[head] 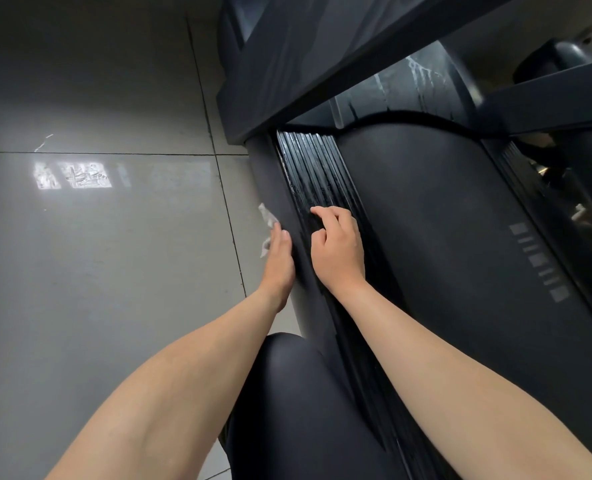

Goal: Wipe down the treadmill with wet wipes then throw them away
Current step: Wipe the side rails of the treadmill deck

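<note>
The black treadmill [436, 216] fills the right half of the head view, its belt running away from me. My left hand [279, 258] lies flat against the outer side of the left side rail [270, 174], fingers straight, pressing a crumpled white wet wipe [266, 220] against it; most of the wipe is hidden under the fingers. My right hand [336, 247] rests on the ribbed, wet-looking foot rail [313, 164] beside the belt, index finger stretched forward, other fingers loosely curled, holding nothing.
Grey glossy floor tiles [97, 254] spread out on the left. The treadmill's slanted upright [308, 57] crosses overhead at the top. My knee in dark leggings [294, 393] is at the bottom centre. White stripe markings [537, 261] sit on the belt's right side.
</note>
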A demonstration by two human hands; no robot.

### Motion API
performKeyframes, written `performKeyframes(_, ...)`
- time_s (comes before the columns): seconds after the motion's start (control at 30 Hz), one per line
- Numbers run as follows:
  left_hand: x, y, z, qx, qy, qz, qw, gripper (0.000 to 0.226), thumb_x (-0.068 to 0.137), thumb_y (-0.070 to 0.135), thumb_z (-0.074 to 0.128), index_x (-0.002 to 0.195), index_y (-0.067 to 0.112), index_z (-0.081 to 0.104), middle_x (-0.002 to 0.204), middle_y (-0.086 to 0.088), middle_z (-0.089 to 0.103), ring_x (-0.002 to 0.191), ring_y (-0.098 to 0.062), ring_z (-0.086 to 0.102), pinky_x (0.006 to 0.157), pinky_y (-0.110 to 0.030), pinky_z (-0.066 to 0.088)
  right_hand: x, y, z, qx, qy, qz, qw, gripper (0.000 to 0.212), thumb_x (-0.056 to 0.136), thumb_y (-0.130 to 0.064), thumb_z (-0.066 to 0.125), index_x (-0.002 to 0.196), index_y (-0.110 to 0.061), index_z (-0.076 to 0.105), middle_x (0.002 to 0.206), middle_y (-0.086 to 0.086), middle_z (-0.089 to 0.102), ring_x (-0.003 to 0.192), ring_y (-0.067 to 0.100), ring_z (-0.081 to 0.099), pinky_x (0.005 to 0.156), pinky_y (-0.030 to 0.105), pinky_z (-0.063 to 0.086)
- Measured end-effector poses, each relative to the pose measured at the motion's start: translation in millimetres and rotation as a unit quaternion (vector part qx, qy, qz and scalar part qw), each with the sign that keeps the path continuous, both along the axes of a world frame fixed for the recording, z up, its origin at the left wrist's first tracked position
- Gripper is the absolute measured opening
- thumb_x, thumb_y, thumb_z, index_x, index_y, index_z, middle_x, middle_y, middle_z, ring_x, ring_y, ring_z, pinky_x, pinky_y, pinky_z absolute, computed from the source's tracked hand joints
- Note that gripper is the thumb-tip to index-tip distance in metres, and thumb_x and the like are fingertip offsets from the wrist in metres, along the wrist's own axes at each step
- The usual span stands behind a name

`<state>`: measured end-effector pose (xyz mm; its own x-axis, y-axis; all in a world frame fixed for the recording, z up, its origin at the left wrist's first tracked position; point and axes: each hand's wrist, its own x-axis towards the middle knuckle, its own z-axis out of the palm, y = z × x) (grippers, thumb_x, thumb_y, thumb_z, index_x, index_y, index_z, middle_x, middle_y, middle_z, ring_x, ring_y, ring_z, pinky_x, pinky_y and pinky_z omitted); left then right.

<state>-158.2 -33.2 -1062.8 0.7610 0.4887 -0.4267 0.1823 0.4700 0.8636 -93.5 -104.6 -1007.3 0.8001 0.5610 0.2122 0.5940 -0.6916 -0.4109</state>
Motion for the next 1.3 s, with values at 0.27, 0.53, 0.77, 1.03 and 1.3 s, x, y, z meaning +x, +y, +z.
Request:
performKeyframes(0.27,22,6,-1,0.078,-0.092,0.031,0.992,0.06,0.106,0.052,0.023,0.161,0.032,0.012,0.168,0.017,0.0,0.152,0.003,-0.001,0.125,-0.027,0.003,17,36,4,-0.03,-0.005,-0.02,0.999,0.04,0.094,-0.015,0.046,0.131,-0.018,0.063,0.139,0.001,0.057,0.133,0.02,0.047,0.104,0.043,0.035)
performKeyframes(0.53,23,17,-41,-0.14,0.028,0.017,0.99,0.077,0.098,0.075,0.017,0.152,0.027,0.044,0.15,0.014,0.046,0.141,-0.006,0.038,0.123,-0.035,0.026,19,41,-1,-0.093,-0.011,-0.002,0.996,0.05,0.101,-0.02,0.031,0.149,-0.024,0.046,0.158,-0.001,0.039,0.148,0.014,0.027,0.116,0.047,0.022)
performKeyframes(0.77,27,18,-26,-0.115,-0.036,0.108,0.987,0.065,0.097,0.07,0.038,0.151,0.033,0.045,0.153,0.01,0.047,0.141,-0.004,0.041,0.121,-0.035,0.028,17,42,-1,-0.075,-0.005,-0.01,0.997,0.054,0.097,-0.026,0.027,0.147,-0.026,0.047,0.157,-0.004,0.041,0.148,0.012,0.028,0.114,0.046,0.024)
performKeyframes(1.03,50,34,27,0.037,-0.134,0.11,0.984,0.062,0.099,0.049,0.035,0.156,0.023,0.036,0.166,0.015,0.021,0.15,0.004,0.018,0.125,-0.026,0.014,19,38,-2,0.004,0.022,-0.04,0.999,0.043,0.099,-0.017,0.046,0.14,-0.022,0.057,0.15,-0.005,0.051,0.141,0.007,0.04,0.114,0.045,0.028)
performKeyframes(1.3,36,34,-12,-0.001,-0.058,0.037,0.998,0.072,0.096,0.075,0.031,0.157,0.037,0.032,0.163,0.02,0.028,0.149,0.001,0.023,0.127,-0.035,0.015,18,43,-4,-0.021,-0.001,-0.044,0.999,0.043,0.097,-0.019,0.042,0.136,-0.024,0.059,0.147,-0.008,0.052,0.136,0.006,0.043,0.108,0.04,0.029)
